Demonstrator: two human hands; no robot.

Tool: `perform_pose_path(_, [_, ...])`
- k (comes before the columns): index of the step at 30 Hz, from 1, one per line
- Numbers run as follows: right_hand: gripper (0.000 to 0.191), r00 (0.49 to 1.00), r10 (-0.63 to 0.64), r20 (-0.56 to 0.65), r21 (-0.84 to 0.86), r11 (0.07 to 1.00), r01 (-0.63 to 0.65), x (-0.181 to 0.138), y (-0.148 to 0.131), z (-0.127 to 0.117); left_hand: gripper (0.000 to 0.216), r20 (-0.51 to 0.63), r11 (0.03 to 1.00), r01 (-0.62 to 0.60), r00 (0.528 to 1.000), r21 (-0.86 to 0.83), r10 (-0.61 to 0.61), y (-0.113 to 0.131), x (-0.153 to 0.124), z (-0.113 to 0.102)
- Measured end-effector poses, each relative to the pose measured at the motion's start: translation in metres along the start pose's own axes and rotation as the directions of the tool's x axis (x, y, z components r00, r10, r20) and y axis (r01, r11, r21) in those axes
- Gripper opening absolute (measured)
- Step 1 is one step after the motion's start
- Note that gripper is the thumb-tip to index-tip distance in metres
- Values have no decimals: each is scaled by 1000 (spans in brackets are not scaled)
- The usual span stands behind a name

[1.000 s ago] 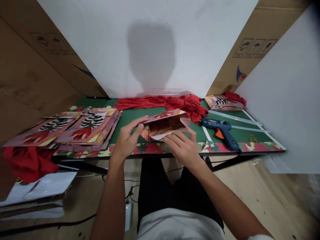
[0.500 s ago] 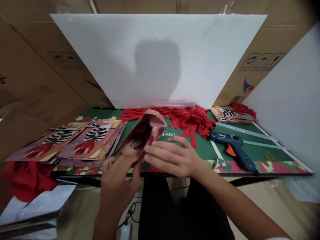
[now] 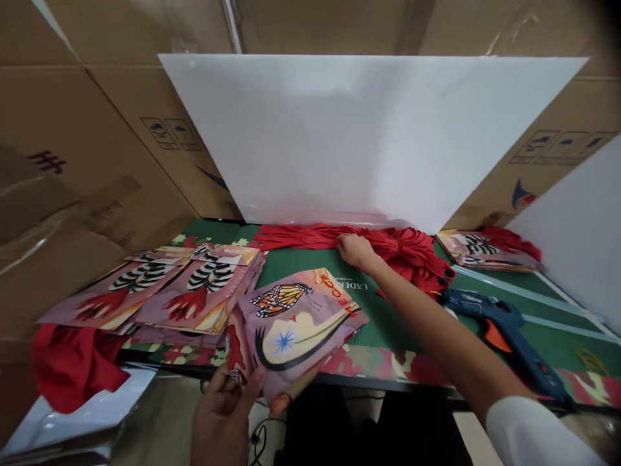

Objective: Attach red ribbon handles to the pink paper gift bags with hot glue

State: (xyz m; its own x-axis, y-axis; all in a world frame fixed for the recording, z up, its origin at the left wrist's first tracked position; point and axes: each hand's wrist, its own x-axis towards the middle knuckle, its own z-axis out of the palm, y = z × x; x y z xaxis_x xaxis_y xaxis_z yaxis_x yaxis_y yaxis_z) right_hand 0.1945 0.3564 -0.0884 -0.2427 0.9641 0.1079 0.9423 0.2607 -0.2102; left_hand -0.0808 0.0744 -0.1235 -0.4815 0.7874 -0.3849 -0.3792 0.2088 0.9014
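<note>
My left hand (image 3: 228,404) grips the near corner of a flat printed paper bag (image 3: 295,323) with a butterfly on it, held at the table's front edge. My right hand (image 3: 355,249) reaches to the back of the table and rests, fingers curled, on a pile of red ribbon strips (image 3: 339,236). Whether it has pinched a strip I cannot make out. The green table mat (image 3: 398,330) lies under both.
A stack of flat printed bags (image 3: 194,291) lies at the left. A blue glue gun (image 3: 504,330) sits at the right, another small bag stack (image 3: 478,249) behind it. White boards (image 3: 369,136) and cardboard boxes wall in the table. Red cloth (image 3: 68,366) hangs at the lower left.
The bag was flattened and turned butterfly side up; my left hand now holds it alone. My right hand left the bag and reached back to the red strips. The view tilted up.
</note>
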Motion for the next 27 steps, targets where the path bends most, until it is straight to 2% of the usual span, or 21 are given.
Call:
perform_pose_path(4, [39, 983, -171, 65, -10, 985, 172, 33, -17, 6, 84, 88, 999, -40, 995, -14, 41, 7, 0, -1])
perform_pose_path(7, [42, 955, -274, 112, -10, 961, 277, 54, -38, 12, 93, 100, 994, -111, 989, 17, 108, 12, -1, -2])
perform_pose_path(11, [42, 960, -254, 119, -60, 963, 262, 72, -65, 20, 90, 87, 994, -99, 992, 51, 94, 18, -11, 0])
perform_pose_path(16, [23, 972, -200, 122, -81, 974, 211, 81, -81, 12, 88, 39, 986, -139, 989, -88, 143, 20, -30, 14])
perform_pose_path(19, [28, 972, -198, 124, -57, 977, 206, 71, -78, -9, 87, 47, 988, -122, 991, -89, 127, 21, -36, 16])
perform_pose_path(22, [37, 962, -208, 177, -23, 976, 215, 42, -64, -32, 89, 31, 989, -119, 992, -90, 122, 21, -38, 13])
perform_pose_path(26, [12, 909, -118, 399, -72, 985, 159, -18, -33, -46, 101, 13, 992, -66, 998, -105, 68, 19, -35, 1])
perform_pose_path(27, [13, 901, -79, 427, -102, 986, 135, -31, -28, -47, 105, 14, 993, -34, 999, -112, 36, 18, -32, -2])
